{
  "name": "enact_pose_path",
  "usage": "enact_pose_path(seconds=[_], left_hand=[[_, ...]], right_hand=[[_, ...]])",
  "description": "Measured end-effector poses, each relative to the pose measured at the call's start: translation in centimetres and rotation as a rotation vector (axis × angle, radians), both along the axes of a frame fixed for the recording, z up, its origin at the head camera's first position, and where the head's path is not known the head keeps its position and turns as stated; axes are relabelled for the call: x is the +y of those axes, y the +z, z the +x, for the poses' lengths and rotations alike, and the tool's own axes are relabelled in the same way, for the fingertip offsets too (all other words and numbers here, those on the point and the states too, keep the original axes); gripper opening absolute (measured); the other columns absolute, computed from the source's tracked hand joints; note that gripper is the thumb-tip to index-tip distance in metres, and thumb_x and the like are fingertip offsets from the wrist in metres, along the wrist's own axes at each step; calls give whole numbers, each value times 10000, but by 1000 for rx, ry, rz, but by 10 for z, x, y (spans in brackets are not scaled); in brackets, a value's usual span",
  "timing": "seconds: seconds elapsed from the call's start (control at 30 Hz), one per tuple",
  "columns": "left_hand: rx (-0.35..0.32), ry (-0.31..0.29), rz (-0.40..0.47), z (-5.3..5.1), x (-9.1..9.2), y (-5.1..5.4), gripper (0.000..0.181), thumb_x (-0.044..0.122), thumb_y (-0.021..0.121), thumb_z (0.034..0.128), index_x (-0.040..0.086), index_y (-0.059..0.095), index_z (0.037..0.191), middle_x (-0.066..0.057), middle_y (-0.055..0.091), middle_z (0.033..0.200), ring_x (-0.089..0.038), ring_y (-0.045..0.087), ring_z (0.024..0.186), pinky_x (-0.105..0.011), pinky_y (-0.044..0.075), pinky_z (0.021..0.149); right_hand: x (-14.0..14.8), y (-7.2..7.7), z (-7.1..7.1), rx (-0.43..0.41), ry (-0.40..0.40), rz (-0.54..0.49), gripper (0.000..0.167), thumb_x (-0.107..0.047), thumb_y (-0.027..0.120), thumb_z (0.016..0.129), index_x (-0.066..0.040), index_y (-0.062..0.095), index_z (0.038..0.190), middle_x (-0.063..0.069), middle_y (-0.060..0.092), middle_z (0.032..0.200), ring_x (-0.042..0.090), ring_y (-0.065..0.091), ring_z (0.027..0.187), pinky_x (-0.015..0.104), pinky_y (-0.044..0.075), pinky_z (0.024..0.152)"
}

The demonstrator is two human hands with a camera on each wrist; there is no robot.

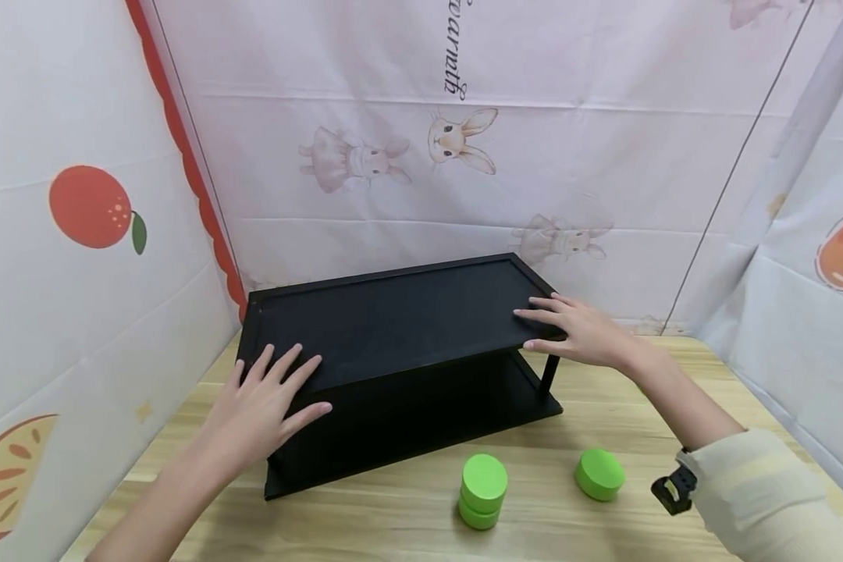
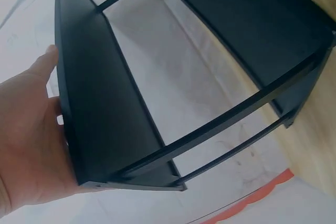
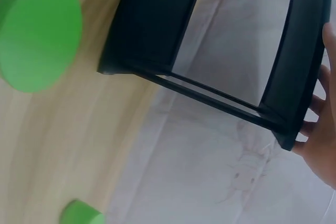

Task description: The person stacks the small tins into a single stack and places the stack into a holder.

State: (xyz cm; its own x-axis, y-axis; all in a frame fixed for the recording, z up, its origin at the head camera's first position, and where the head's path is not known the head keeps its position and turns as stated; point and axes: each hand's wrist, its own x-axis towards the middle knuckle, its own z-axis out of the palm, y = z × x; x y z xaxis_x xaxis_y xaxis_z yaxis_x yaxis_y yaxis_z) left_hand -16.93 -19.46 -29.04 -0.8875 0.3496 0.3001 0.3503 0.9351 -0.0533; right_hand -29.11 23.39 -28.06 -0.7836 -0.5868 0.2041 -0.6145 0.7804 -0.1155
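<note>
A black two-tier shelf rack stands at an angle on the wooden table, its upper board joined to the lower one by thin posts. My left hand rests with spread fingers on the front left corner of the upper board; the left wrist view shows that hand against the board's outer face. On the right end of the same board lies my right hand, fingers extended over the edge. In the right wrist view, the rack has open space between its boards.
In front of the rack stands a green cylinder with a groove round it, perhaps two stacked discs. A single green disc lies to its right. Printed cloth walls enclose the wooden table at the back and sides.
</note>
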Motion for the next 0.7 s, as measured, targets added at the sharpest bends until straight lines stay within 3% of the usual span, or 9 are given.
enact_pose_path(seconds=[0.1,0.23,0.37,0.7], left_hand=[[14,21,20,2,-2,-5,664,573,469,882,108,464,1356,-193,384,1378,-462,279,1250,-647,207,968],[15,93,51,2,-5,-7,718,612,422,879,81,450,1362,-217,352,1392,-495,236,1251,-651,180,972],[-15,154,100,2,-10,-8,776,633,396,877,38,411,1375,-252,304,1403,-531,176,1252,-664,144,971],[-68,178,158,0,-14,-10,804,633,400,876,20,362,1395,-281,262,1409,-542,109,1264,-662,127,975]], right_hand=[[3,-4,0,-1,-10,-23,618,-515,558,865,-171,459,1368,159,337,1419,432,193,1302,593,192,1007],[8,-8,0,-20,-66,-44,686,-540,556,853,-155,403,1401,160,276,1450,424,148,1317,593,193,1006],[13,-11,-1,-53,-111,-69,730,-557,534,859,-152,337,1432,153,197,1481,409,136,1325,601,199,996],[15,-15,-2,-79,-138,-88,771,-577,495,871,-143,254,1461,141,146,1498,433,179,1302,625,229,960]])
